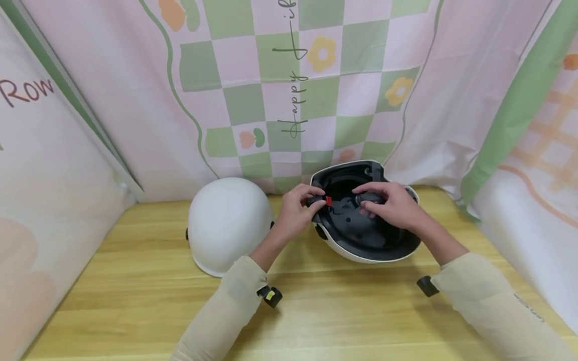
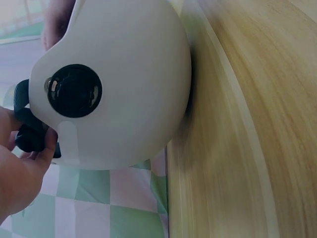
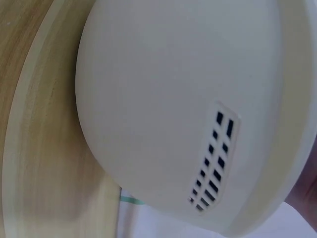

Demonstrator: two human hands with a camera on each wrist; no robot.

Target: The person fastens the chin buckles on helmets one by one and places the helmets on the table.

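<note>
A white helmet (image 1: 343, 252) lies upside down on the table, its black lining (image 1: 361, 230) facing up. At its left rim my left hand (image 1: 295, 213) pinches a black buckle, beside which a small red piece (image 1: 328, 201) shows. The left wrist view shows this hand's fingers and thumb on the black part (image 2: 30, 138), below a round black disc (image 2: 75, 90) on the shell. Over the helmet's opening, my right hand (image 1: 399, 205) holds a dark rounded piece (image 1: 372, 197) between thumb and fingers. The right wrist view shows mostly shell with a slotted vent (image 3: 213, 158); that hand's fingers are hidden there.
Another white helmet (image 1: 230, 220) stands dome up on the wooden table (image 1: 316, 311), left of the left forearm. A patterned curtain (image 1: 280, 100) hangs behind the table, with more fabric at both sides. A small black device (image 1: 273, 297) is attached near the left sleeve cuff.
</note>
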